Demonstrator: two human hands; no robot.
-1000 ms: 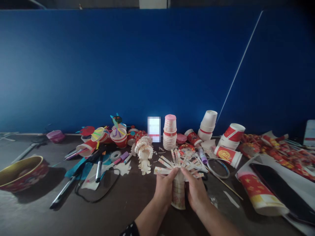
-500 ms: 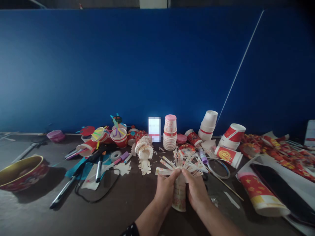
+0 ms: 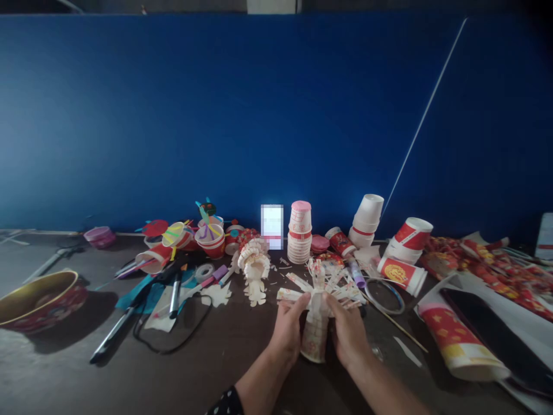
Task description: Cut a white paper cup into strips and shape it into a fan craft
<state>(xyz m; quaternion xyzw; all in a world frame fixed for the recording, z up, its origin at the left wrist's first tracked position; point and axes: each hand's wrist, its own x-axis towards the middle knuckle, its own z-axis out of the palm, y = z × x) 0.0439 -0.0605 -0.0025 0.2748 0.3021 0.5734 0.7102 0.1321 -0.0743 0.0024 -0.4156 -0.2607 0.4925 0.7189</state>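
Observation:
A paper cup (image 3: 315,331) with its side cut into many strips is between my two hands. The strips fan outward at its far end, over the table. My left hand (image 3: 286,325) grips the fanned strips on the left, its thumb on top near the cup's middle. On the right side my right hand (image 3: 351,331) holds the cup in the same way, thumb on top. The fingers under the strips are mostly hidden. Beyond my left hand lies a white paper figure (image 3: 256,288) with a curled, ruffled top.
Stacked cups (image 3: 299,233) stand behind the hands. A marker (image 3: 174,298), a tape roll (image 3: 204,272) and a round bowl (image 3: 41,302) are to the left. A phone (image 3: 492,334), a red cup (image 3: 460,343) and a stick (image 3: 401,328) lie to the right.
Both thumbs have moved slightly apart, showing more of the cup between them. The cup's near end has shifted slightly away from me.

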